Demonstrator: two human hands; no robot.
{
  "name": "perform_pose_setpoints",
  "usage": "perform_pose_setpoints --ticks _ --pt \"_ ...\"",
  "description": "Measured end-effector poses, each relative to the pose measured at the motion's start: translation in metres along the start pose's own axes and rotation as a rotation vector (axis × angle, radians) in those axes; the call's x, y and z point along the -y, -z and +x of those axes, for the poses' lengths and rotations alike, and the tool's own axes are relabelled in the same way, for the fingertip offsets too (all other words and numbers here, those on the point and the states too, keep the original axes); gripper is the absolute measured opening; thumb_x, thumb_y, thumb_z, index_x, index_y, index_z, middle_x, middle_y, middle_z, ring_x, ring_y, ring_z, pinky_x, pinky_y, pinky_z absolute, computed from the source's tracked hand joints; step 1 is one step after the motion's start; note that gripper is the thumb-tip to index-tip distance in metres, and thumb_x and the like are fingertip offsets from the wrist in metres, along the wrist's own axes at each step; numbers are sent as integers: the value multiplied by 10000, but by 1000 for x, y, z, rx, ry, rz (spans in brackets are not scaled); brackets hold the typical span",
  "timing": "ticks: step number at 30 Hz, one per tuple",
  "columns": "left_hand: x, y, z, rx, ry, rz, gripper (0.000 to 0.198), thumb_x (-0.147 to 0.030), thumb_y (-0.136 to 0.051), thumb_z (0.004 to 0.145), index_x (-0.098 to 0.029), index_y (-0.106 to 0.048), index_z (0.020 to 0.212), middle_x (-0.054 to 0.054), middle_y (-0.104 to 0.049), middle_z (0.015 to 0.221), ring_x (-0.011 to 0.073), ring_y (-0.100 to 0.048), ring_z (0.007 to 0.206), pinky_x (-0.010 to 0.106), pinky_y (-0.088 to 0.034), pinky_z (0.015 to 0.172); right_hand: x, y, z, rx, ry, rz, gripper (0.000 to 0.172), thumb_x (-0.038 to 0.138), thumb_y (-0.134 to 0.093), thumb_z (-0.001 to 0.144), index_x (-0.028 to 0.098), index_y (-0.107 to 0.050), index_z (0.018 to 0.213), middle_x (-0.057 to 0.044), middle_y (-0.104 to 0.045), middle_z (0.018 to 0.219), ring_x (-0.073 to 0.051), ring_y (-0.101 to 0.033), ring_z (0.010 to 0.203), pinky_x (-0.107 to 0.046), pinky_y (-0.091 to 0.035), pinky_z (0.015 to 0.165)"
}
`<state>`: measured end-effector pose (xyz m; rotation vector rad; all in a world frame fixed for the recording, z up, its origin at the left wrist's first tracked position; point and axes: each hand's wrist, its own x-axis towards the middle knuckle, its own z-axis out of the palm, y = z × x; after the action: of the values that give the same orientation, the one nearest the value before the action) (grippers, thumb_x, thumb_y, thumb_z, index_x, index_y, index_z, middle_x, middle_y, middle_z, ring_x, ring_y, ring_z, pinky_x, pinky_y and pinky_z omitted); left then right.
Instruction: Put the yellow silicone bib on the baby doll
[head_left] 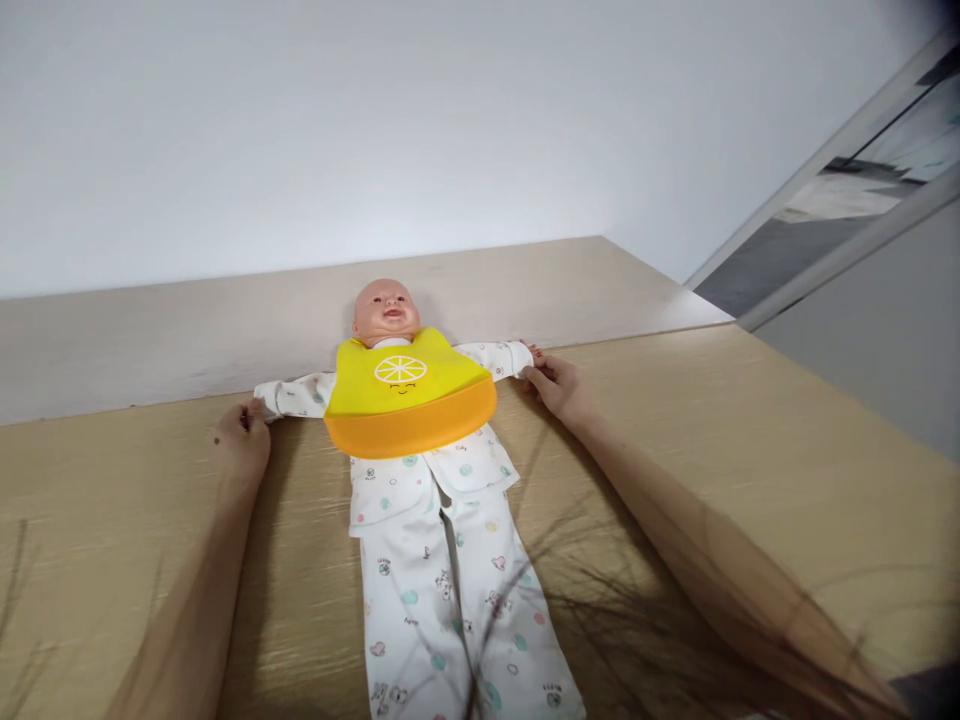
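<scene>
A baby doll [384,305] lies on its back with both arms stretched out sideways. It wears a white printed top [394,490] and matching trousers [409,600]. Over its chest lies a yellow bib [401,375] with a lemon-slice print and an orange pocket [412,425] along the lower edge. My left hand [244,438] is closed at the end of the doll's sleeve [289,396] on the left. On the other side, my right hand [561,388] pinches the cuff of the sleeve [499,358], beside the doll's small hand.
The doll rests on a wooden table [300,570] with a paler strip [150,345] behind it, against a white wall [337,130]. At right is a framed opening or glass panel [847,210]. Dark strands of hair cross the lower view.
</scene>
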<state>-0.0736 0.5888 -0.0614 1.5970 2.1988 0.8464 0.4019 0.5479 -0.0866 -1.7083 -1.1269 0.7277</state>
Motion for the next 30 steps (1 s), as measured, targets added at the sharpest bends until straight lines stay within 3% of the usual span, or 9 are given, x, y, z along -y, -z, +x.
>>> perform_pose_setpoints --ticks 3,8,11,14,17,23,28,30 --pt "-3 -2 -1 -13 34 107 423 -395 -358 969 -118 -676 939 139 -673 825 234 -563 725 306 -321 615 0 0 2 5 -25 43 156 300 -590 827 188 -546 728 -10 -611 615 -103 -440 482 -254 -354 488" --pt "-8 -4 -2 2 101 251 477 -370 -305 999 -95 -676 1120 234 -704 1028 327 -602 874 355 -329 672 -3 -1 4 -26 -29 101 157 304 -585 827 189 -535 731 -12 -605 596 -120 -488 505 -245 -387 472" --pt "-8 -3 -3 19 75 242 421 -367 -329 999 -124 -672 980 173 -691 909 275 -581 786 337 -322 650 -4 -2 2 -18 -22 107 155 289 -587 837 189 -533 732 -14 -603 605 -127 -509 536 -248 -409 493" --pt "-7 -1 -5 -2 -27 113 372 -359 -366 992 -165 -595 772 55 -578 701 192 -511 669 294 -297 603 0 -2 0 -20 -31 102 141 275 -585 833 189 -535 734 -13 -600 602 -124 -502 538 -249 -412 499" --pt "-7 0 -8 -7 -52 -35 342 -376 -429 965 -164 -615 773 -2 -501 630 161 -490 635 266 -307 588 3 -3 -2 -24 -40 82 119 270 -583 826 181 -553 752 -11 -601 596 -118 -484 519 -252 -404 495" --pt "-7 0 -6 30 3 -151 292 -336 -516 910 -129 -708 986 21 -651 814 178 -589 772 256 -386 670 3 -3 -1 -15 -35 84 130 282 -575 831 183 -542 753 -14 -603 604 -132 -510 542 -265 -420 514" --pt "-1 -5 -3 8 -43 101 376 -358 -391 978 -133 -674 874 54 -627 745 181 -553 696 274 -326 604 0 -3 0 -10 -16 73 134 276 -547 857 185 -540 759 -20 -604 595 -131 -491 525 -269 -409 507" --pt "0 -7 -2 1 -36 182 411 -366 -356 987 -130 -685 917 92 -663 791 203 -555 704 287 -304 591 -1 -3 1 -10 -17 69 140 280 -547 861 187 -536 758 -20 -607 596 -132 -497 529 -266 -412 510"
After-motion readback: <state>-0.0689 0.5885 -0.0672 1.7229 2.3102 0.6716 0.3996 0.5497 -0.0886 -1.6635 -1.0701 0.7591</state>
